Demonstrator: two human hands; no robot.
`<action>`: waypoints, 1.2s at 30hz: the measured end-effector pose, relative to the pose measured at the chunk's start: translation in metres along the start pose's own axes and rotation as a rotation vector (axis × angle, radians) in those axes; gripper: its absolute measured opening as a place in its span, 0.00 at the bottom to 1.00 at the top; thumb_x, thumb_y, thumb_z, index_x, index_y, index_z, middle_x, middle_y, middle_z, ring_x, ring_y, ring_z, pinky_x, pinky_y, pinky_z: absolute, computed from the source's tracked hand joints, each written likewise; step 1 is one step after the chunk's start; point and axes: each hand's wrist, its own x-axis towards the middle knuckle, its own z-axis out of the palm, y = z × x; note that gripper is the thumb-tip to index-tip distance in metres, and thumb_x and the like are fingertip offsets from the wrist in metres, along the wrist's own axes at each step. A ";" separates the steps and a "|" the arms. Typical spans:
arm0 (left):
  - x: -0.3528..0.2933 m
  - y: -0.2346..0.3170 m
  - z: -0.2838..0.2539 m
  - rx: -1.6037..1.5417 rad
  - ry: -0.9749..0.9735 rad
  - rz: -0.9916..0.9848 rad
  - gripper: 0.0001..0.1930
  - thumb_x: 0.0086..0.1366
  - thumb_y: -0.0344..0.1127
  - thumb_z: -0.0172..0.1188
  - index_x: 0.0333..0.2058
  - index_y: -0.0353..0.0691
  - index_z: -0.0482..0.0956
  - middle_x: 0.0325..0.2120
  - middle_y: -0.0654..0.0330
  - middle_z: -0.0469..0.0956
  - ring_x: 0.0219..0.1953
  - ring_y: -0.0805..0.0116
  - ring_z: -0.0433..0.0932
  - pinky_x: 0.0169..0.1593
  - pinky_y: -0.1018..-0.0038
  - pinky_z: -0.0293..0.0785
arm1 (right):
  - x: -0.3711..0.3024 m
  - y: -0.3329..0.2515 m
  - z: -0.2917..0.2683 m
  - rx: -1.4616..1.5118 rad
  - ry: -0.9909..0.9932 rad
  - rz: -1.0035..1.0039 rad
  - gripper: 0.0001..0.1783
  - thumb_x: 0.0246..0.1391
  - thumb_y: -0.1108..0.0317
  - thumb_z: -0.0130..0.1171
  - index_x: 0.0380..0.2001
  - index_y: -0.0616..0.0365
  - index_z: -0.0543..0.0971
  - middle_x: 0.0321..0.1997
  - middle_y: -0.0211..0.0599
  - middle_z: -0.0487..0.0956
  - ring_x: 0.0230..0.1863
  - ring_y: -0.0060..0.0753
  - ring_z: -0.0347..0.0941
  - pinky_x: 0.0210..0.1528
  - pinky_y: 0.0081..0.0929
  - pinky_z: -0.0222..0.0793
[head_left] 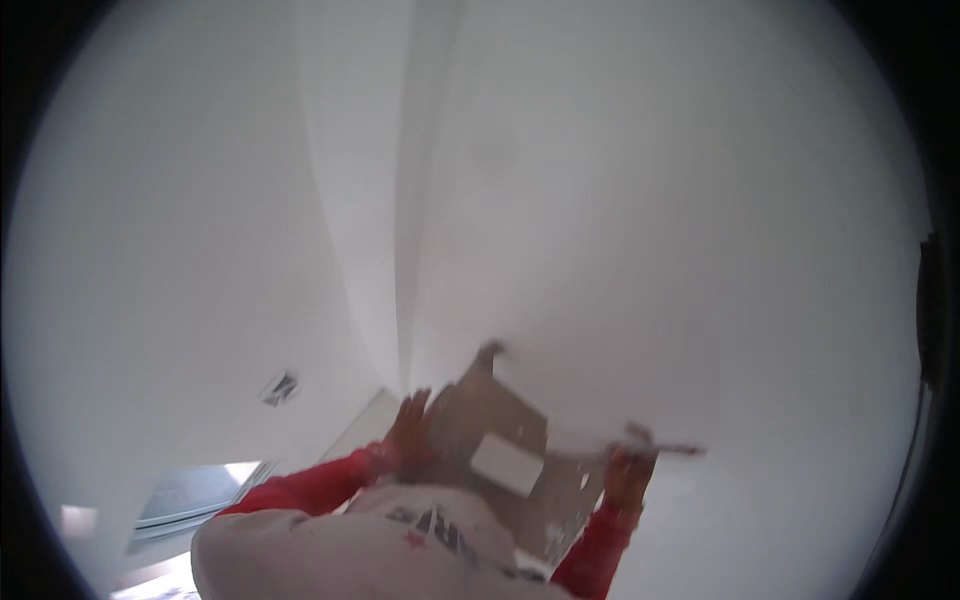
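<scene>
My left hand (408, 436) is raised at the lower middle, its fingers spread and nothing seen in it. On the right, my right hand (628, 474) is closed around a thin tool (678, 449) with a dark reddish, stick-like end. Motion blur hides the tool's exact kind. That hand is close to the white wall (740, 300). Between my hands, lower down, lies a brown surface (480, 410) with a pale rectangular piece (507, 463) on it. Both forearms wear red sleeves, below a light top with dark print.
White walls meet in a corner (405, 300) ahead. An outlet box opening (281, 388) is in the left wall. At the lower left is a window (195, 495). A small dark object (489, 352) shows at the brown surface's far edge. A dark strip (929, 310) stands far right.
</scene>
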 end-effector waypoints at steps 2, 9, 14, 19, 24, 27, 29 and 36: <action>-0.002 0.000 0.006 -0.083 0.008 -0.037 0.52 0.51 0.56 0.68 0.69 0.40 0.54 0.69 0.34 0.47 0.72 0.31 0.44 0.72 0.45 0.44 | -0.051 -0.004 0.020 -0.102 0.470 0.012 0.25 0.65 0.64 0.59 0.62 0.50 0.67 0.44 0.28 0.76 0.45 0.26 0.75 0.53 0.33 0.76; 0.006 0.000 0.009 -0.223 -0.045 -0.126 0.43 0.59 0.55 0.64 0.67 0.41 0.59 0.67 0.40 0.58 0.69 0.40 0.56 0.71 0.53 0.54 | -0.003 0.012 0.037 0.429 0.477 0.004 0.18 0.66 0.63 0.57 0.58 0.50 0.74 0.63 0.32 0.75 0.65 0.36 0.68 0.65 0.46 0.67; 0.008 -0.006 0.021 -0.266 -0.045 -0.173 0.43 0.59 0.56 0.65 0.68 0.44 0.59 0.68 0.40 0.57 0.69 0.39 0.55 0.71 0.52 0.54 | 0.023 0.021 0.043 0.441 0.304 0.027 0.21 0.64 0.61 0.59 0.58 0.51 0.72 0.64 0.31 0.74 0.66 0.38 0.68 0.65 0.48 0.67; -0.006 0.008 -0.002 -0.055 -0.004 0.030 0.46 0.57 0.60 0.64 0.68 0.40 0.60 0.70 0.39 0.52 0.72 0.38 0.48 0.73 0.49 0.47 | 0.038 -0.004 0.056 -0.030 0.420 0.019 0.19 0.59 0.68 0.64 0.53 0.54 0.76 0.54 0.32 0.79 0.55 0.31 0.74 0.56 0.31 0.72; 0.016 0.021 -0.004 -0.151 -0.084 0.346 0.61 0.47 0.71 0.66 0.70 0.35 0.54 0.70 0.40 0.53 0.74 0.39 0.43 0.75 0.48 0.39 | 0.019 -0.033 0.061 -0.860 0.202 0.490 0.14 0.53 0.70 0.67 0.44 0.58 0.80 0.41 0.31 0.81 0.39 0.25 0.77 0.41 0.23 0.74; 0.025 0.045 0.006 -0.193 -0.150 0.328 0.59 0.47 0.68 0.69 0.69 0.35 0.55 0.69 0.41 0.54 0.73 0.40 0.44 0.75 0.48 0.39 | -0.011 -0.011 0.047 -1.150 0.072 0.752 0.09 0.53 0.68 0.66 0.39 0.56 0.82 0.35 0.33 0.82 0.34 0.28 0.78 0.37 0.26 0.74; 0.030 0.057 0.010 -0.205 -0.195 0.278 0.58 0.46 0.65 0.71 0.68 0.36 0.57 0.68 0.41 0.55 0.73 0.40 0.45 0.75 0.48 0.39 | -0.041 0.008 0.034 -1.548 -0.233 0.641 0.07 0.53 0.67 0.66 0.37 0.52 0.83 0.32 0.34 0.82 0.32 0.30 0.77 0.36 0.29 0.73; 0.042 0.063 0.015 -0.192 -0.235 0.230 0.52 0.45 0.57 0.75 0.63 0.35 0.63 0.67 0.45 0.59 0.73 0.44 0.50 0.75 0.50 0.42 | -0.100 0.064 0.004 -1.794 -0.451 0.482 0.15 0.52 0.54 0.66 0.35 0.54 0.84 0.28 0.42 0.80 0.31 0.50 0.77 0.33 0.44 0.71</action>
